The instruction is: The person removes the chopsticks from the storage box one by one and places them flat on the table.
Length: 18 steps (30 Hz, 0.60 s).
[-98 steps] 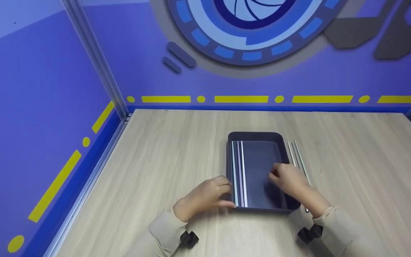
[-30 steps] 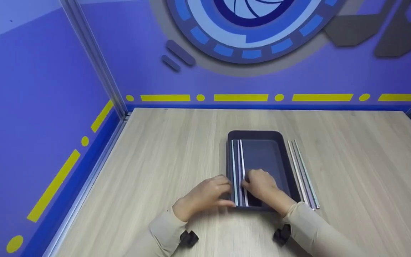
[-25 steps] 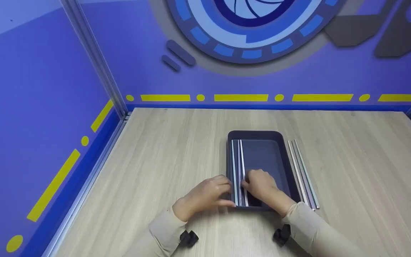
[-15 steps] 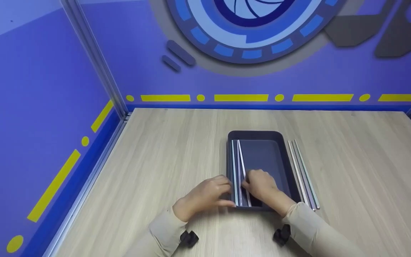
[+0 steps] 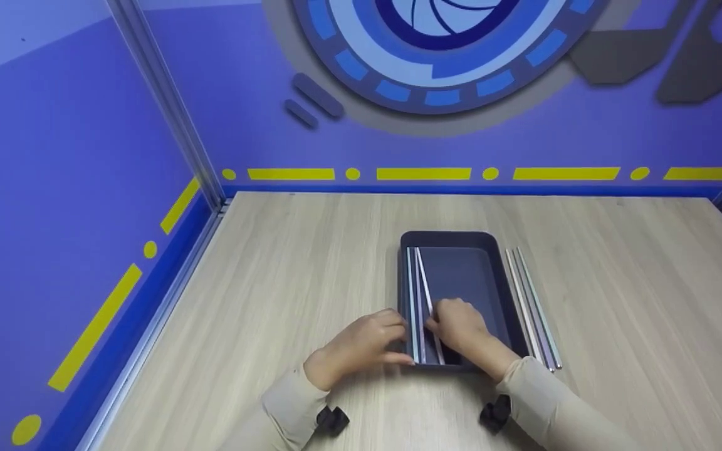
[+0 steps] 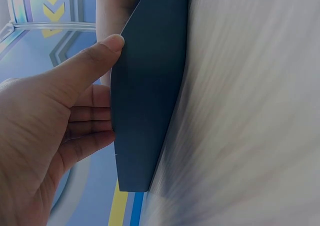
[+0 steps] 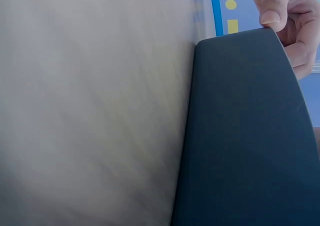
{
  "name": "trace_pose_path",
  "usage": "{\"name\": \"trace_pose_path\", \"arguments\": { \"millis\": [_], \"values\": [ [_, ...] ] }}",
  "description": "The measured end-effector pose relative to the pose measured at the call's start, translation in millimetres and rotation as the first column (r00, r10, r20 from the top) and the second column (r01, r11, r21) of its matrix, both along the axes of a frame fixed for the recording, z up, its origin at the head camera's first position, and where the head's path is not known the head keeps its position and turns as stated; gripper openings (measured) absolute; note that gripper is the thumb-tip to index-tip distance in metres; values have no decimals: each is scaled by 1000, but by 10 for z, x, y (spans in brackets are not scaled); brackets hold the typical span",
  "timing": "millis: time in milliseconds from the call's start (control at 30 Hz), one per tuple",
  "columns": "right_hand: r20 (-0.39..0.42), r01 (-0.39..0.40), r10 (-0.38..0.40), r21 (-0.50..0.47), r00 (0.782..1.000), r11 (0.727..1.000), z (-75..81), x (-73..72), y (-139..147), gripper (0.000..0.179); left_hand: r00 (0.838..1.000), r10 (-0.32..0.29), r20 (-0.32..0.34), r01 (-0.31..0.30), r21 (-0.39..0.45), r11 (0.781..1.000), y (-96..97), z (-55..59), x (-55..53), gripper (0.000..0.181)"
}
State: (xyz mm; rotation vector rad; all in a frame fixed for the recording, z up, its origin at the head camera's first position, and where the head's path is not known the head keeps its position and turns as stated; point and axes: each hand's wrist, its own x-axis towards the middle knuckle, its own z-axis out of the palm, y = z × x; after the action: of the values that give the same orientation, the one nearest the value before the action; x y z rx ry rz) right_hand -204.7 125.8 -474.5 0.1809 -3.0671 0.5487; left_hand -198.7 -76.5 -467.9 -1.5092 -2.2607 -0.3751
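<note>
A dark rectangular tray on the table holds three thin metallic chopsticks along its left side. Two of them run near the left wall. The third, a pale chopstick, slants, its far end close to the others and its near end farther right. My right hand is inside the tray, thumb and fingers pinching this slanted one. At the near left corner, my left hand grips the rim; in the left wrist view its thumb and fingers meet the tray edge. The right wrist view shows mostly the tray's outer wall.
Several more chopsticks lie side by side on the wooden table, just right of the tray. Blue-purple panels with yellow markings stand along the left and back, and a metal post joins them at the corner.
My right hand has come left from the tray's right side to the pale chopstick. That chopstick's far end has swung left and its near end right. My left hand stays put.
</note>
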Motion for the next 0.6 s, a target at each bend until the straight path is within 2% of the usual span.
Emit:
{"name": "trace_pose_path", "arguments": {
  "millis": [167, 600],
  "values": [
    [17, 14, -14, -6, 1000, 1000, 9, -5, 27, 28, 1000, -4, 17, 4, 17, 1000, 2, -2, 3, 36],
    [-16, 21, -22, -42, 1000, 999, 14, 4, 107, 26, 1000, -15, 7, 14, 26, 1000, 3, -10, -6, 37]
  ]
}}
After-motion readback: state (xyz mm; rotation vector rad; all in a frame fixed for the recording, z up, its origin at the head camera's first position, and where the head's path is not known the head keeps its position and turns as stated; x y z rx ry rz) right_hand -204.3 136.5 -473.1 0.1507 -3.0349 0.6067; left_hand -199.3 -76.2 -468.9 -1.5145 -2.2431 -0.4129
